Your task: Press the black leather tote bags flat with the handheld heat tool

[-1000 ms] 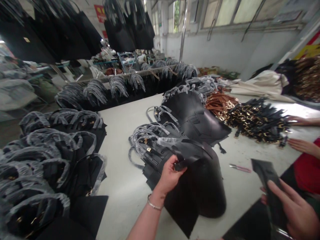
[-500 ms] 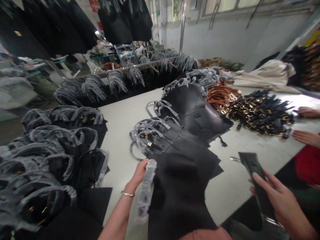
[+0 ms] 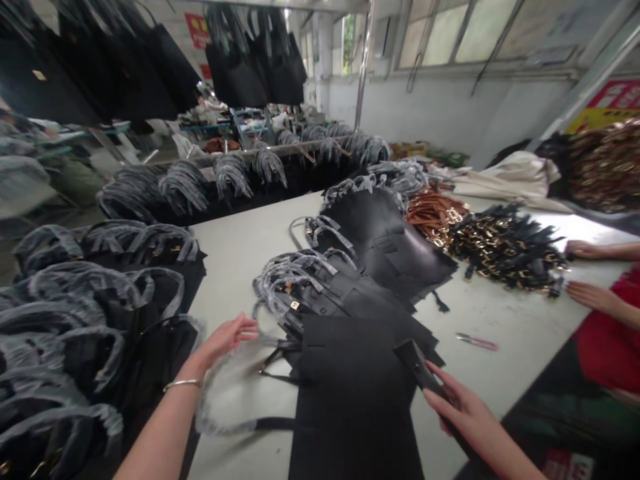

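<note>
A flat black leather bag panel [image 3: 350,400] lies on top of the stack at the front of the white worktable [image 3: 240,267]. My left hand [image 3: 225,340] is open, with its fingers spread at the top of a plastic-wrapped bag handle [image 3: 220,400] that loops out from under the panel's left side. My right hand [image 3: 463,413] pinches a narrow black leather strip [image 3: 420,367], whose far end rests on the panel's right edge. Behind the panel lie more black leather bags [image 3: 305,290] with wrapped handles.
Pink-handled scissors [image 3: 477,342] lie on the table to the right. Beyond them are heaped black straps with gold buckles [image 3: 505,250] and tan straps [image 3: 435,213]. A co-worker's hands [image 3: 590,280] rest at the right edge. Wrapped black bags [image 3: 100,320] are piled left.
The panel now lies flatter on the stack. My left hand has moved left and opened on the wrapped handle. My right hand has carried the strip left to the panel's edge.
</note>
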Action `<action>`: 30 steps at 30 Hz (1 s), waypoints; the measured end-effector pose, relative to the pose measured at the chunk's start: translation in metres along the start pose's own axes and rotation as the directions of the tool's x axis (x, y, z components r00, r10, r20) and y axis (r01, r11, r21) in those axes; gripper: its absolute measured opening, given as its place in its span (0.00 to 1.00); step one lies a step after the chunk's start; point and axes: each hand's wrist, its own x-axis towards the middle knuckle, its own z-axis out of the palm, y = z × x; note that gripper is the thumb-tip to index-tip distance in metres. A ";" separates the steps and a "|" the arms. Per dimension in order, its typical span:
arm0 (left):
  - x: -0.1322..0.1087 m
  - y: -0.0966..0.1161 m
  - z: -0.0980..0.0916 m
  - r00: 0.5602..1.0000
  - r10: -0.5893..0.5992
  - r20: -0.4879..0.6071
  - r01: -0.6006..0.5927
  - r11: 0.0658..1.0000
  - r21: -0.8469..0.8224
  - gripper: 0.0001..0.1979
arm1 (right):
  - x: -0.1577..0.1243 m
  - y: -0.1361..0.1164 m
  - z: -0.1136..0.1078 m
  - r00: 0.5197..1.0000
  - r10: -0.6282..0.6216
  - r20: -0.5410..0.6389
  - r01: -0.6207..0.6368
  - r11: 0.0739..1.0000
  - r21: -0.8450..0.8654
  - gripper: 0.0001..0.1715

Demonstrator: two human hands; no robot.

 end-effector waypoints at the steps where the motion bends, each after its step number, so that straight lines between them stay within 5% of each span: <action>1: 0.004 0.003 0.002 0.997 0.009 0.070 -0.010 1.000 0.004 0.30 | 0.001 0.003 0.000 1.000 0.010 -0.021 -0.011 1.000 -0.010 0.47; 5: 0.016 0.016 0.051 0.979 0.081 0.187 -0.155 0.894 0.420 0.28 | 0.002 0.008 0.003 0.993 0.049 -0.103 -0.052 0.998 -0.024 0.47; 11: 0.015 0.017 0.138 0.986 0.168 -0.021 -0.104 0.700 0.706 0.20 | -0.002 0.002 0.008 0.995 0.028 -0.096 -0.029 1.000 -0.004 0.45; 21: -0.024 0.027 0.198 0.905 0.332 -0.265 -0.076 0.740 0.668 0.24 | 0.002 0.009 0.006 0.999 0.013 -0.048 -0.014 1.000 -0.018 0.43; 26: -0.024 0.036 0.210 0.916 0.193 -0.352 0.106 0.730 0.675 0.25 | 0.000 0.007 0.009 0.999 -0.003 -0.037 0.003 1.000 -0.020 0.43; 30: -0.021 0.025 0.212 0.875 0.367 -0.315 -0.073 0.743 0.665 0.14 | -0.005 0.007 0.007 0.997 0.013 -0.076 -0.015 1.000 -0.023 0.44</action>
